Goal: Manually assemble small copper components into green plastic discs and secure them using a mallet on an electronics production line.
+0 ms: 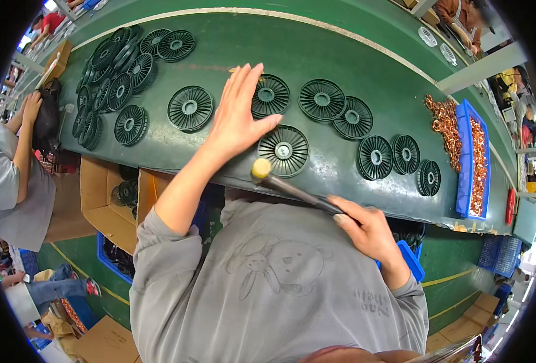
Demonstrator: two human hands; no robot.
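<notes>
My right hand (367, 233) is closed around the dark handle of a small mallet (298, 192). Its yellow head points left, just in front of a black slotted round disc (297, 145) with a metallic-looking centre near the table's front edge. Fingers outstretched and thumb apart, my left hand (236, 115) reaches over the table and holds nothing. It partly covers another black disc (275, 97); whether it touches that disc I cannot tell. To its left lies one more disc (190, 109). Several others, including an overlapping pair (322, 100), lie to the right.
Piled black discs (104, 54) occupy the far left of the green table (237, 39). At the right stands a blue tray (463, 163) of copper-coloured parts, with more parts (443, 124) heaped beside it. A cardboard box (101, 206) sits below; a co-worker's hands (31, 109) are at left.
</notes>
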